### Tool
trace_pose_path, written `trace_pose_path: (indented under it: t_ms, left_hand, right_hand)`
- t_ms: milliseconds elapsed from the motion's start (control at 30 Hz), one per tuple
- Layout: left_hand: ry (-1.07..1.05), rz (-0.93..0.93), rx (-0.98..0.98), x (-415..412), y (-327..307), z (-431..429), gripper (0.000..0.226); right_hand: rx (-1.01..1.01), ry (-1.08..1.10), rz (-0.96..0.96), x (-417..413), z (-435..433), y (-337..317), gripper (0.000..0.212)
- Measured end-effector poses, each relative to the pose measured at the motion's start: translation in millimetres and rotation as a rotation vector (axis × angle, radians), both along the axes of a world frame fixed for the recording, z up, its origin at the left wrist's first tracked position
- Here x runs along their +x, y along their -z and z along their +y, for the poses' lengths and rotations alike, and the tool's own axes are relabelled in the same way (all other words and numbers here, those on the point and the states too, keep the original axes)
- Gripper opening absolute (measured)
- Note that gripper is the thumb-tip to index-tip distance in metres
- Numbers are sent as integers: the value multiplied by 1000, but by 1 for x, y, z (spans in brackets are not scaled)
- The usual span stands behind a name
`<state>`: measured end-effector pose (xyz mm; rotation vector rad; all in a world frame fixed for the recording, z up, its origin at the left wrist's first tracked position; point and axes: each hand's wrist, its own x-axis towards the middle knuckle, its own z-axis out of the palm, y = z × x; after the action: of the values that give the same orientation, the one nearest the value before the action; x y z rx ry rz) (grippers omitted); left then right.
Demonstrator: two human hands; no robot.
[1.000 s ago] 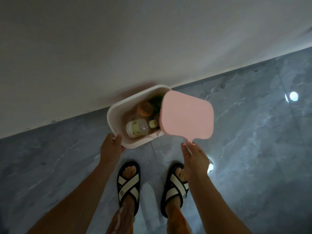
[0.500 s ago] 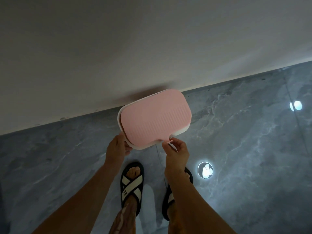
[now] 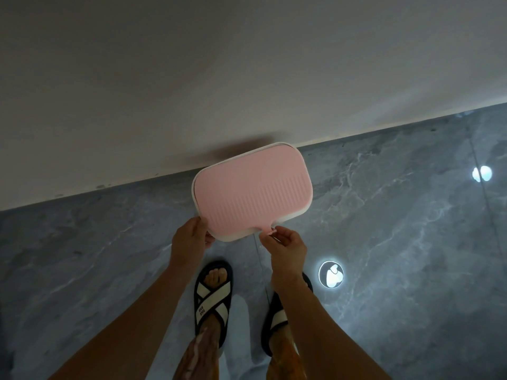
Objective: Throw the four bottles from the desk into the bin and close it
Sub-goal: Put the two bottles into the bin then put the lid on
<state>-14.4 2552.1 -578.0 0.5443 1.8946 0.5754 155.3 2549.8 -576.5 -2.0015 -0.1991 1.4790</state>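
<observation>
A white bin (image 3: 297,213) stands on the floor against the wall. Its ribbed pink lid (image 3: 253,193) lies flat over the opening, so the bottles inside are hidden. My left hand (image 3: 190,238) grips the bin's near left corner, thumb on the lid's edge. My right hand (image 3: 285,242) pinches the lid's small pink tab at the near edge.
The floor is glossy grey marble tile with bright ceiling-light reflections (image 3: 331,274) to the right. A pale wall (image 3: 247,78) runs diagonally behind the bin. My feet in black and cream sandals (image 3: 212,297) stand just in front of it.
The pink lid, held up at the right with the bottles showing, has swung down over the bin and now lies flat. My right hand followed the tab; my left hand stayed on the rim.
</observation>
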Motion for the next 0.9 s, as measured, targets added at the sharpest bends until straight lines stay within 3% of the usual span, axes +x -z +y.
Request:
trace_pose_path:
  t_ms: [900]
  left_hand:
    - [15,39,44,-1,9,-3,25]
  right_hand:
    - [-59,-101,-10,8,5,8,40]
